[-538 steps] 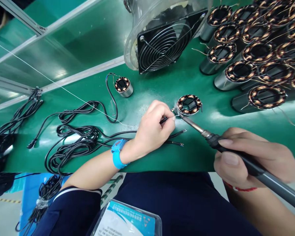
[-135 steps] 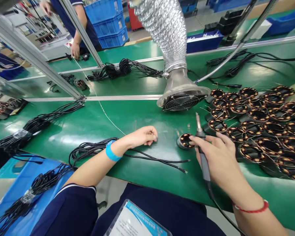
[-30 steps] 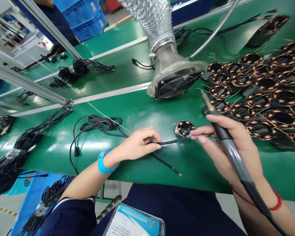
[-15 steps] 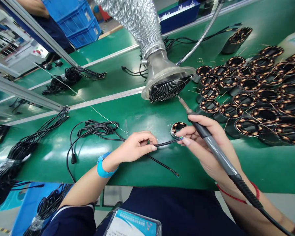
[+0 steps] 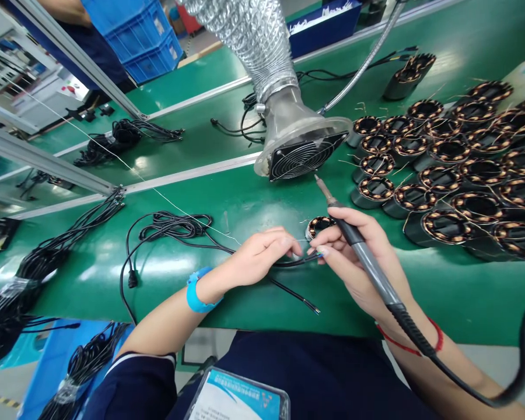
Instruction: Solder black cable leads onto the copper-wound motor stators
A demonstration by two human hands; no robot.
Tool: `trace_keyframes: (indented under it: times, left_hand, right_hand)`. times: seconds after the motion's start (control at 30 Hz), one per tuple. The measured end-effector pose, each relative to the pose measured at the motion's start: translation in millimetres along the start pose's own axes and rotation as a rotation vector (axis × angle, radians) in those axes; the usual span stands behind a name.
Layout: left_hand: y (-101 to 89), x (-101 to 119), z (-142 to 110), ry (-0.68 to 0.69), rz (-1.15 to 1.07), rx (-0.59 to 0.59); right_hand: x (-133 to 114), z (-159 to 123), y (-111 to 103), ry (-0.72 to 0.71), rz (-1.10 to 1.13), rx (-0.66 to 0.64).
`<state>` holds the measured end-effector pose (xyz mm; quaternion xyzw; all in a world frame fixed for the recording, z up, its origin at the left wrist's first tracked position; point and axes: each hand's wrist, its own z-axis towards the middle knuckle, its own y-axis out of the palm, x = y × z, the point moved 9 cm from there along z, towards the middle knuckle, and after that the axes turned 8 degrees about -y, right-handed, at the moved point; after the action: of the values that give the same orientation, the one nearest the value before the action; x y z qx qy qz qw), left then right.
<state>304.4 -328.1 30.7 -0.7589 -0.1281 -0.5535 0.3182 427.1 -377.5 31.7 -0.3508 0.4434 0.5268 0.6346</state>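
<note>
Currently I have the right hand (image 5: 356, 256) closed round a soldering iron (image 5: 370, 265), fingertips also pinching the coloured-wire end of a black cable (image 5: 294, 263), while the left hand (image 5: 262, 256) keeps its grip closed on a thin white wire (image 5: 175, 207); whether it holds the cable too, I can't tell. Just beyond the fingertips, a copper-wound stator (image 5: 314, 226) stands partly hidden on the green counter (image 5: 441, 303). Farther off I see rows of stators (image 5: 448, 150) and a fan (image 5: 306, 157) at the end of a silvery duct (image 5: 258, 44).
</note>
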Motion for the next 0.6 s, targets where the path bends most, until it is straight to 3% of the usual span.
trace_keyframes:
  times: [0.3, 0.37, 0.47, 0.53, 0.6]
  left_hand:
    - [17.0, 0, 11, -0.06, 0.082, -0.068]
    - [23.6, -2, 9, -0.118, -0.059, -0.157]
    - [36.0, -11, 4, -0.318, -0.368, -0.294]
    - [33.5, -13, 5, -0.378, -0.439, -0.251]
    - [21.5, -14, 11, -0.369, -0.408, -0.117]
  right_hand:
    - [-12, 1, 2, -0.106, -0.046, -0.017]
    - [-17, 3, 3, -0.141, -0.067, -0.04]
    - [-22, 5, 6, -0.183, -0.126, -0.083]
    - [-20, 6, 6, -0.179, -0.176, -0.108]
    - [-14, 6, 1, -0.138, -0.243, -0.105]
